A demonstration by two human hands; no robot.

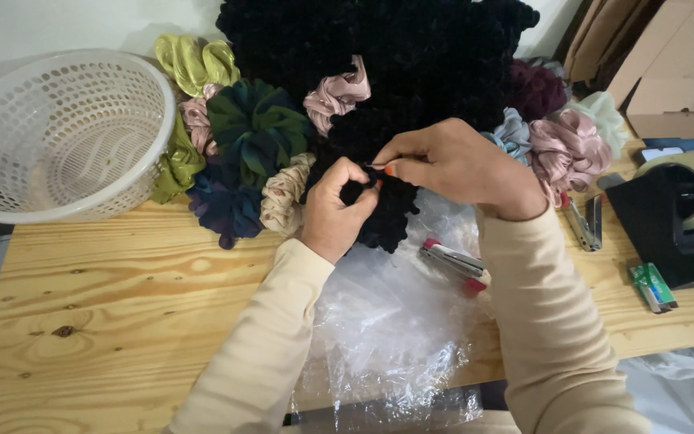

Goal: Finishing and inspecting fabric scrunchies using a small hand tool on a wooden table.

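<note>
Worktop (122, 305) of pale knotty wood. Near-left part bare, from the left edge to the left sleeve; that is the widest open room. Far-left corner taken by a white perforated basket (58, 137), its rim overhanging the left edge. Far edge crowded by a heap of scrunchies (242, 137): green, pink, dark teal, cream, and a big black mass behind. More pink and grey ones lie toward the far right.

Right edge tight: black tape dispenser (672, 221) with its roll, a small green packet (652, 287) just in front of it, cardboard boxes (668, 72) beyond. A stapler (453, 262) with red ends lies just beside the right forearm, on clear plastic bags (387, 329) that spread to the near edge between the arms.

Black scrunchie (383, 213): thick, fuzzy, deeply ruffled, dark enough that the folds barely read. It sits mid-worktop at the foot of the heap, partly on the plastic, its lower end hanging below the hands.

Left hand (332, 210): comes up from the near edge, cream sleeve, palm turned inward, fingers curled shut around the scrunchie's left side, thumb on top.

Right hand (455, 165): comes in from the right, back of hand up, wrist bent, thumb and forefinger pinched narrow on the scrunchie's top edge, meeting the left thumb. Orange nail tips show at the pinch.
</note>
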